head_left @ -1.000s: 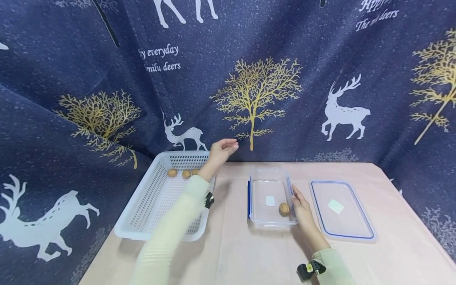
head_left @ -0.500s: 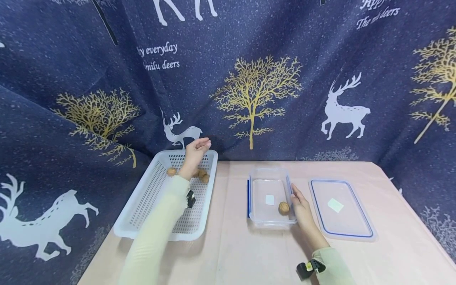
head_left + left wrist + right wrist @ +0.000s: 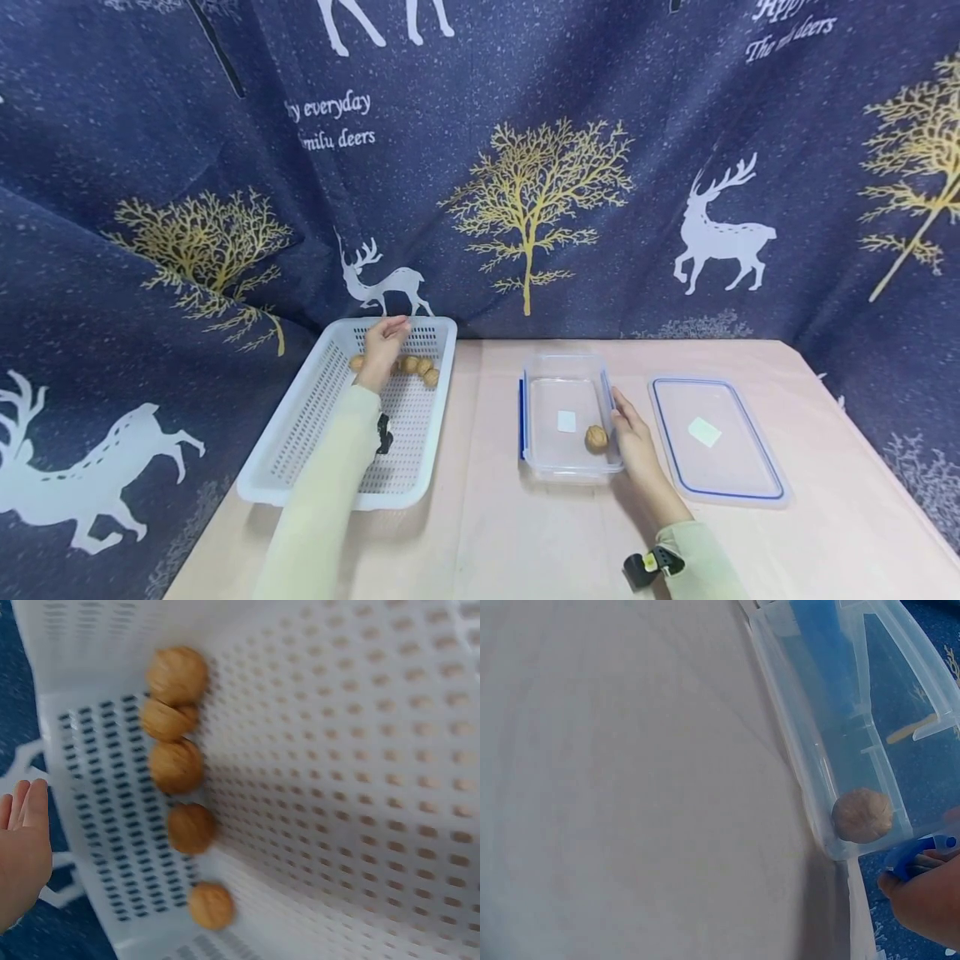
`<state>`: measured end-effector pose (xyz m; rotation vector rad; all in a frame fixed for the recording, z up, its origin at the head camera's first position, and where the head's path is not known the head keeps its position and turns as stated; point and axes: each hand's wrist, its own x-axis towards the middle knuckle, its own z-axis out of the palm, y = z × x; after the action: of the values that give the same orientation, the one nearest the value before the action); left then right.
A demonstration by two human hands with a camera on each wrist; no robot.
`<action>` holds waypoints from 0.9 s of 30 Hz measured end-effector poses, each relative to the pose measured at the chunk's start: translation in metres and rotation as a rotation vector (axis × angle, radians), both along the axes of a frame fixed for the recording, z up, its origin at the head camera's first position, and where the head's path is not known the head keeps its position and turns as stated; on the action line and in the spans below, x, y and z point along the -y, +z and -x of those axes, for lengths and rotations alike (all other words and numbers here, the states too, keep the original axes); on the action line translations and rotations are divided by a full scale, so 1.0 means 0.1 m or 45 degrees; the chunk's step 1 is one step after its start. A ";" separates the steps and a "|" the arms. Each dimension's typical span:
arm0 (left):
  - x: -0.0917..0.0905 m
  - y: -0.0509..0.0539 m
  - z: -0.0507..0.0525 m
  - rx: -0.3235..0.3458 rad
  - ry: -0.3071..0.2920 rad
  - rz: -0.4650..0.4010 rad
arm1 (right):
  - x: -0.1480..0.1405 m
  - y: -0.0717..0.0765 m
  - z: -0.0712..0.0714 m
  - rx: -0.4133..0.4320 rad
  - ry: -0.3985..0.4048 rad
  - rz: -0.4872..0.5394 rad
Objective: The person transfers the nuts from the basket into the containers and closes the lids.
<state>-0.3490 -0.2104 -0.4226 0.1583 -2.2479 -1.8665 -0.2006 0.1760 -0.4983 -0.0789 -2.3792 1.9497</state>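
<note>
My left hand [image 3: 384, 346] hovers over the far end of the white plastic basket [image 3: 255, 467], its fingers loosely extended and holding nothing. Several walnuts [image 3: 424, 367] lie along the basket's far end beneath and beside it. The left wrist view shows these walnuts [image 3: 177, 765] in an uneven row, with the left hand [image 3: 24, 847] apart from them at the left edge. My right hand [image 3: 636, 437] holds the right side of a clear food container [image 3: 573, 468]. One walnut [image 3: 596, 438] sits in its near right corner. In the right wrist view, the right hand [image 3: 930, 900] is beside a blue latch [image 3: 907, 855].
The clear lid with a blue seal [image 3: 720, 483] lies flat on the pink-covered table [image 3: 495, 533], right of the container. Behind the table hangs a dark blue cloth [image 3: 420, 208] printed with deer and trees. A dark camera is strapped to each wrist.
My left hand has moved left, from beyond the basket's right rim to above its far end, and has come lower. The right hand and container have stayed in place.
</note>
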 end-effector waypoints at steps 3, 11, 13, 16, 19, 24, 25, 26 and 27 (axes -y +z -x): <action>0.08 -0.08 0.00 0.034 0.053 0.018 | 0.00 0.00 0.01 0.018 -0.002 0.003; 0.23 -0.23 -0.01 0.084 0.155 0.078 | 0.01 -0.03 0.01 0.041 0.018 0.019; 0.26 -0.25 -0.01 0.100 0.184 0.090 | 0.00 -0.03 0.01 0.035 0.017 0.019; 0.29 -0.29 -0.02 0.132 0.208 0.102 | 0.00 -0.02 0.02 0.044 0.016 0.010; 0.30 -0.31 -0.04 0.158 0.215 0.130 | -0.01 -0.01 0.02 0.049 0.014 0.007; 0.34 -0.38 -0.04 0.212 0.232 0.188 | 0.00 0.00 0.00 0.032 0.018 0.009; 0.35 -0.40 -0.03 0.222 0.231 0.199 | 0.00 0.00 -0.01 0.032 0.020 0.003; 0.36 -0.42 -0.03 0.234 0.229 0.207 | 0.00 0.00 -0.01 0.028 0.021 0.003; 0.37 -0.44 -0.02 0.242 0.222 0.213 | 0.00 0.01 -0.01 0.025 0.022 0.004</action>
<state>-0.3470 -0.2475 -0.4665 0.5062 -2.4127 -1.6284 -0.1994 0.1764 -0.4978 -0.0779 -2.3976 1.9691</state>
